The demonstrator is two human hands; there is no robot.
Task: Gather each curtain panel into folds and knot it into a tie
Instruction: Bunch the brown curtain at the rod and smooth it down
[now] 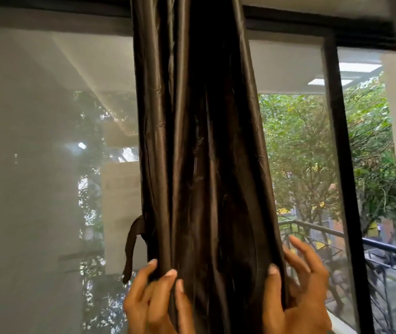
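- The dark brown, glossy satin curtain panel (pixel 199 141) hangs at scene centre in front of the window. Its long axis runs vertically, from the top of the view down between the hands.
- The left hand (pixel 153 295) grips the left-side folds, fingers curled over the near face of the fabric.
- The right hand (pixel 295 292) pinches the right edge, with the thumb on the near face and the fingers spread behind.
- The hands are apart, one at each side of the panel, at about equal height. Neither is clearly nearer.
- Judgement: the panel is partly gathered. The next move calls for closing the hands toward each other, across the long axis.
- A narrow dark brown fabric strip (pixel 130 247) hangs just beside the left edge, above the left hand.
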